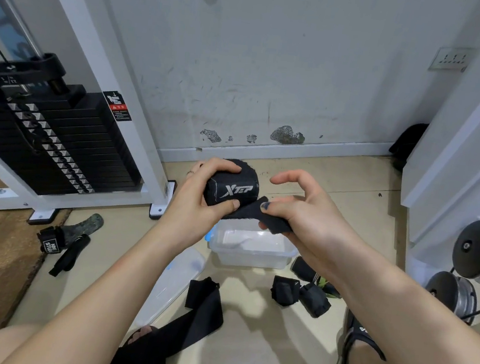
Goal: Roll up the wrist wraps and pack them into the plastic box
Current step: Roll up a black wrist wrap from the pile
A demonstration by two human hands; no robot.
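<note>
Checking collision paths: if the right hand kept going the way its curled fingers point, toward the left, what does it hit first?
Most likely the rolled wrist wrap gripped in the left hand. The right hand pinches the wrap's loose tail, its fingers curling toward the roll across a small gap. Depth is hard to judge from one view.

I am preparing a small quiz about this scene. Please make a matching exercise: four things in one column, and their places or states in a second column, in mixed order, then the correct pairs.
Things:
1. rolled wrist wrap
2. plastic box
3. box lid
4. unrolled wrap

Places or states:
A. lies flat on the floor, stretched out
B. gripped in the left hand, its loose end pinched by the right hand
C. stands open on the floor below the hands
D. lies on the floor left of the box

Pairs: 1-B, 2-C, 3-D, 4-A
</note>
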